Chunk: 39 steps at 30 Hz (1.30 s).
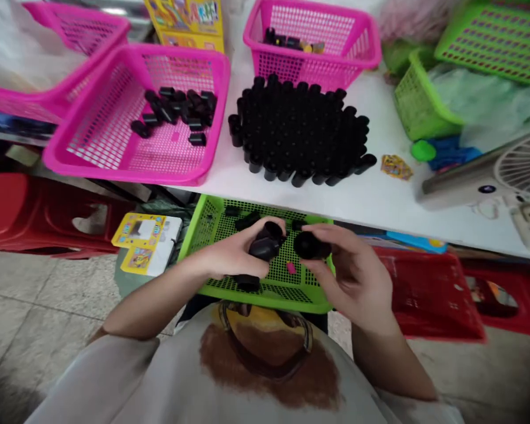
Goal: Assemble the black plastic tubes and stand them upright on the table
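Note:
Both hands are over a green basket (265,300) at my lap, which has several black pieces and a small pink piece (291,268) in it. My left hand (242,250) is closed around black cylindrical pieces (264,248); their exact number is hidden by the fingers. In my right hand (357,271), thumb and fingers pinch a black tube (308,245), its round open end facing left. A small gap separates the pieces in the two hands. On the white table ahead, many black tubes (300,129) stand upright in a tight cluster.
Left of the cluster, a pink basket (128,171) holds loose black pieces. Another pink basket (313,65) stands behind it. A silver fan (477,171) and a green basket (424,106) occupy the right side. Red stools (39,212) stand below the table's front edge.

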Available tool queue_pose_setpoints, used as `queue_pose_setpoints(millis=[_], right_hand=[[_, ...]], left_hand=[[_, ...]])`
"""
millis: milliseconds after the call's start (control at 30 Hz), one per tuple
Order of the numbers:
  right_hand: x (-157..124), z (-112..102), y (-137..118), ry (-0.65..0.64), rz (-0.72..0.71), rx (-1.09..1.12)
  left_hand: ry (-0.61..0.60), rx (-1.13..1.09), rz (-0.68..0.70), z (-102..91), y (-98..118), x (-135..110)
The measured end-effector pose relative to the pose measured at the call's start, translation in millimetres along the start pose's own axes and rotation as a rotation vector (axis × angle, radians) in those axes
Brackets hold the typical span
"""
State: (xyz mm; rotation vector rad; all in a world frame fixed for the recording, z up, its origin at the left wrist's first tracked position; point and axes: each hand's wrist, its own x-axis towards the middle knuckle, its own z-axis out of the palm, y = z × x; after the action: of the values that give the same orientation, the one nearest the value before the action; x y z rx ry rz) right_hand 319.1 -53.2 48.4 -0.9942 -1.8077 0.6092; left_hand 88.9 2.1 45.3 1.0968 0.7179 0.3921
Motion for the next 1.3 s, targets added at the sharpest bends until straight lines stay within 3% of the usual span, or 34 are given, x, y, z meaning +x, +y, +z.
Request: queue_pose_setpoints(millis=[133, 333, 400, 500, 567, 667, 733, 833, 900, 933, 1033, 1100, 1233, 1267, 1300], right_hand=[[3, -7, -2, -0.129, -0.125, -0.266], [4, -6, 5, -0.180, -0.212, -0.339], [4, -2, 5, -0.256, -0.268, -0.400], [5, 5, 3, -0.413, -0.367, -0.554], [5, 9, 1, -0.449, -0.413, -0.618], [4, 10, -1, -0.390, -0.419, -0.525], [4, 3, 4, -0.266, -0.348, -0.378], [9, -17, 31, 0.119, -0.152, -0.310], [15, -33, 66, 0.427, 0.001, -0.361], [18, -40, 87, 0.497, 0.107, -0.358], [23, -58, 139, 0.504, 0.347, -0.413], [22, -63, 152, 0.453, 0.370, -0.444], [10, -44, 125, 0.453, 0.091, -0.671], [6, -33, 114, 0.372, 0.019, -0.749], [2, -22, 105, 0.176, -0.017, -0.803]], left_hand=[[0.049, 0.122, -0.015, 6.7, -3, 3], [0.065, 0.097, -0.060, 9.1, 1, 3], [0.072, 0.107, -0.078, 8.7, -2, 6], [0.031, 0.139, -0.115, 8.6, -9, 10], [-0.016, 0.132, -0.127, 9.9, -14, 12], [-0.052, 0.074, -0.172, 12.2, -19, 12], [-0.035, 0.017, -0.230, 11.8, -19, 10], [0.056, -0.105, -0.238, 6.7, -15, 4], [0.103, -0.192, -0.196, 2.0, -13, 0], [0.110, -0.235, -0.178, -0.2, -12, -2], [0.098, -0.344, -0.137, -5.5, -12, -10], [0.087, -0.401, -0.115, -8.1, -15, -14], [0.028, -0.491, -0.109, -12.5, -27, -22], [0.007, -0.508, -0.106, -13.0, -29, -23], [-0.011, -0.520, -0.104, -13.0, -30, -24]])
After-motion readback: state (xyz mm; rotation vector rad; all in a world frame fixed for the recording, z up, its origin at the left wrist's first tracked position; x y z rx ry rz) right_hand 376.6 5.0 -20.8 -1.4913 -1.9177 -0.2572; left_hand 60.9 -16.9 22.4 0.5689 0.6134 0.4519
